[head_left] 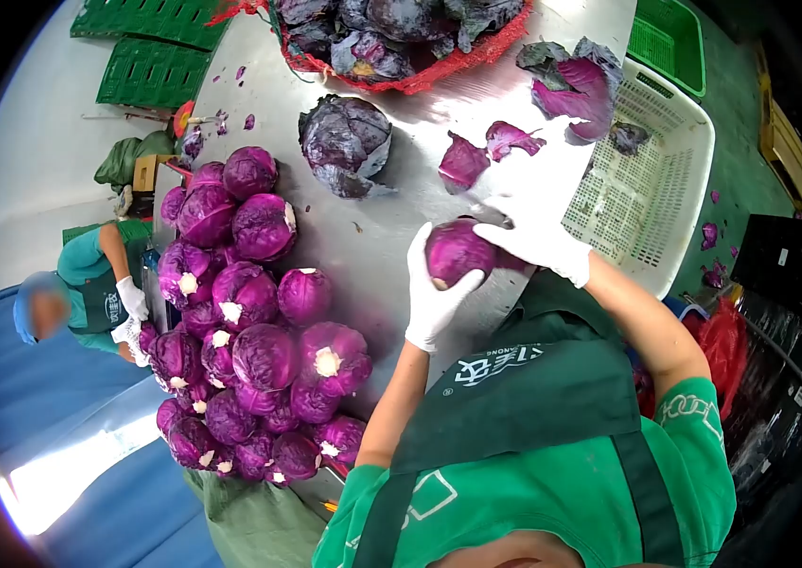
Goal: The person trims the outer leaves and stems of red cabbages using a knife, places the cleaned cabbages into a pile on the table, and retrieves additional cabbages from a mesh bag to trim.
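Observation:
Between my two white-gloved hands is a peeled purple cabbage, close to the table's near edge. My left hand cups it from the left and below, thumb across its front. My right hand lies at its upper right side, the fingers over a purple patch that looks like a leaf, partly hidden and blurred. Loose purple leaves rest on the metal table beyond my hands. An unpeeled dark cabbage sits farther to the left.
A large pile of peeled cabbages covers the left side. A red net bag of dark cabbages is at the top. Right of the table stands a white basket. A co-worker stands at the far left.

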### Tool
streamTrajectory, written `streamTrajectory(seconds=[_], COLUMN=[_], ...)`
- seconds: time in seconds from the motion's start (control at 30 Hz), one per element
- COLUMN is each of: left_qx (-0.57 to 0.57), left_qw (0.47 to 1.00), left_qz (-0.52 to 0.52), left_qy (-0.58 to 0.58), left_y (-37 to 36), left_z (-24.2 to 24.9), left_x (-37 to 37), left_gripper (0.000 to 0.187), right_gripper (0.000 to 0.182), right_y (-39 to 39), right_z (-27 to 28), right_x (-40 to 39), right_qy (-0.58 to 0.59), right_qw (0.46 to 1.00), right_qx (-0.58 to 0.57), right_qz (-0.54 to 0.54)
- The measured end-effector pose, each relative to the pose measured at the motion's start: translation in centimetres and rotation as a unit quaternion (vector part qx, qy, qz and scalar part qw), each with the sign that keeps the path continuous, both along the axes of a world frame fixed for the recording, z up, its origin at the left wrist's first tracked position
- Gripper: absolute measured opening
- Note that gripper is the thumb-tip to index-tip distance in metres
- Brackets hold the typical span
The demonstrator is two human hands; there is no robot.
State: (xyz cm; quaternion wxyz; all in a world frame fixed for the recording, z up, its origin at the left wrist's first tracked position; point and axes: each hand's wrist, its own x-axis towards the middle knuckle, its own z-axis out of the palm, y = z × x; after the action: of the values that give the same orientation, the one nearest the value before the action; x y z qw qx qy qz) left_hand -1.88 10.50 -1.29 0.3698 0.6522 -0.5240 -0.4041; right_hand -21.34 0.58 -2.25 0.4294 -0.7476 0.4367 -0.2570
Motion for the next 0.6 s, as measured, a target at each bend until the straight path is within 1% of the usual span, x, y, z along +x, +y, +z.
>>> streamTrajectory(seconds=[0.03, 0.07, 0.1, 0.13, 0.17, 0.2, 0.23, 0.3, 0.33, 0.37, 0.4, 0.43, 0.5, 0.53, 0.57, 0.6], left_qx=[0.018, 0.027, 0.039, 0.038, 0.043, 0.048, 0.049, 0.046, 0.046, 0.057, 0.069, 0.068, 0.142, 0.171, 0.167, 0.193], left_qw=[0.988, 0.977, 0.963, 0.962, 0.952, 0.940, 0.940, 0.925, 0.925, 0.909, 0.892, 0.892, 0.787, 0.780, 0.779, 0.729], left_qz=[0.060, 0.088, 0.116, 0.119, 0.132, 0.144, 0.144, 0.159, 0.160, 0.170, 0.181, 0.181, 0.237, 0.234, 0.236, 0.224], left_qy=[0.140, 0.191, 0.242, 0.241, 0.273, 0.305, 0.305, 0.342, 0.342, 0.375, 0.408, 0.408, 0.551, 0.555, 0.557, 0.617], left_y=[0.1, 0.2, 0.4, 0.6, 0.7, 0.8, 0.8, 0.9, 0.9, 0.8, 0.7, 0.4, -0.5, -0.6, -0.5, -0.6], left_z=[0.7, 0.9, 1.0, 1.0, 0.8, 0.6, 0.6, 0.6, 0.6, 0.8, 0.9, 1.4, 2.5, 2.1, 1.8, 1.5], left_x=[-0.3, -0.2, 0.0, 0.0, -0.2, -0.3, -0.4, -0.5, -0.6, -0.7, -0.9, -1.3, -1.8, -1.7, -1.5, -1.3], left_gripper=[0.088, 0.084, 0.080, 0.080, 0.074, 0.068, 0.068, 0.065, 0.065, 0.063, 0.062, 0.062, 0.059, 0.061, 0.061, 0.063], right_gripper=[0.042, 0.040, 0.039, 0.042, 0.045, 0.043, 0.043, 0.038, 0.034, 0.034, 0.036, 0.039, 0.042, 0.041, 0.040, 0.041], right_y=[0.2, 1.1, 1.5, 2.2, 2.7, 2.9, 2.6, 1.4, 1.4, 0.6, -0.7, -1.6, -2.1, -1.7, -1.2, -0.5], right_z=[-1.2, -2.1, -1.0, -1.5, -2.0, -1.3, -1.5, -2.4, -2.8, -3.0, -3.1, -3.4, -4.3, -2.9, -1.5, 0.0], right_x=[-0.4, -0.5, -0.6, -0.1, 0.4, 0.9, 0.7, 0.3, 0.6, 0.4, -0.1, -0.6, -0.6, -0.6, -0.9, -0.7], right_qy=[-0.012, -0.003, -0.015, -0.046, -0.076, -0.092, -0.091, -0.001, 0.085, 0.085, 0.060, 0.035, 0.069, 0.114, 0.159, 0.123], right_qw=[0.997, 0.990, 0.992, 0.989, 0.984, 0.965, 0.965, 0.984, 0.986, 0.986, 0.992, 0.996, 0.993, 0.975, 0.945, 0.963], right_qx=[0.069, 0.138, 0.128, 0.143, 0.158, 0.239, 0.240, 0.176, 0.115, 0.115, 0.074, 0.031, -0.068, -0.146, -0.224, -0.106], right_qz=[-0.017, -0.035, -0.004, -0.011, -0.021, -0.057, -0.057, -0.039, -0.081, -0.081, -0.078, -0.073, -0.061, -0.119, -0.178, -0.215])
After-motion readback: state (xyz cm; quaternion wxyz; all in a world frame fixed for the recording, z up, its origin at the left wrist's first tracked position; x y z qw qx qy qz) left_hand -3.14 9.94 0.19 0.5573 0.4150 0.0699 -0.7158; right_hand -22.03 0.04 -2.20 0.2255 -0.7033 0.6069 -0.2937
